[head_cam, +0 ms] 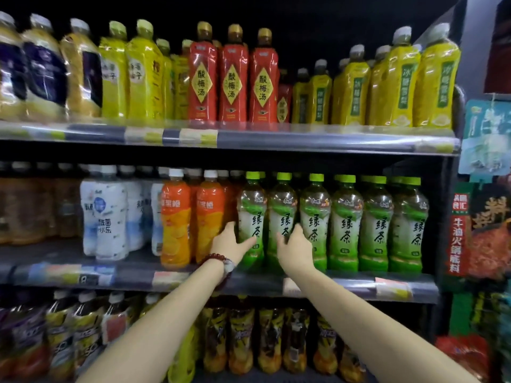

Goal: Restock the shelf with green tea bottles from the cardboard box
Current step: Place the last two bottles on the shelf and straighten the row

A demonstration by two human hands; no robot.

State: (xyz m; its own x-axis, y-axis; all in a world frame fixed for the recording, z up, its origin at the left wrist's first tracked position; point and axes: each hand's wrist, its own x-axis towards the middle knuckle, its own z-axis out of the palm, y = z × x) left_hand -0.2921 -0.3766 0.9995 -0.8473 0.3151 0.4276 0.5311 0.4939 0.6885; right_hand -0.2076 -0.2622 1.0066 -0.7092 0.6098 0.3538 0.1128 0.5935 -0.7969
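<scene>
Both hands are up at the middle shelf, where a row of green tea bottles stands upright along the front edge, green caps and all. The left hand is wrapped around the leftmost green tea bottle, thumb on its left side and fingers across the label, right next to the orange juice bottles. There's a red bead bracelet on that wrist. The right hand sits against the second bottle, fingers loosely curled; looks like it's gripping it, but the blur makes it hard to be sure. No cardboard box in view.
</scene>
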